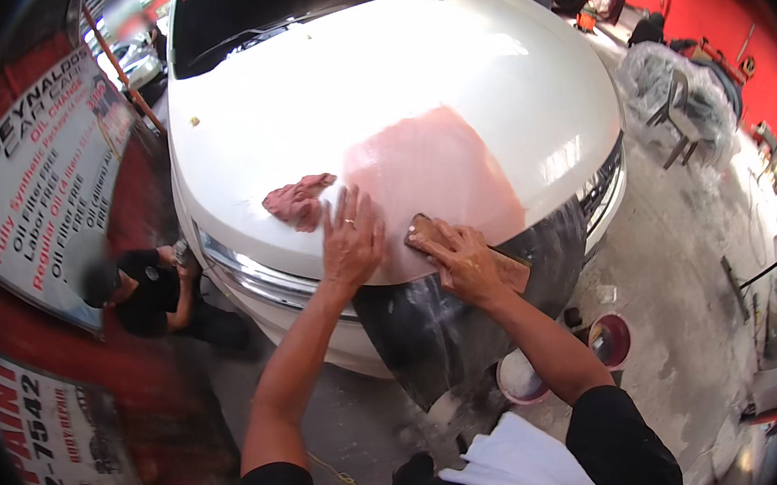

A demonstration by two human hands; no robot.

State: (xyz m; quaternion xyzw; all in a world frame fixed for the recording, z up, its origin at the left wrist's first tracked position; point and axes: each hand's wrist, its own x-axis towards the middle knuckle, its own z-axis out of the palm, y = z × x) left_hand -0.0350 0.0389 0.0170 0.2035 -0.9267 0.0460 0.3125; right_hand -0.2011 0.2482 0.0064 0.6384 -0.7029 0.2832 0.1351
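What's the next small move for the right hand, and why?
The right hand should probably slide its brown block up the pinkish patch: the block sits toward the patch's lower edge, nothing covers the part above, and the left hand is spread to the block's left.

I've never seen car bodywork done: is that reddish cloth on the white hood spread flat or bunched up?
Bunched up: the reddish cloth lies in a crumpled, ridged heap beside the left hand.
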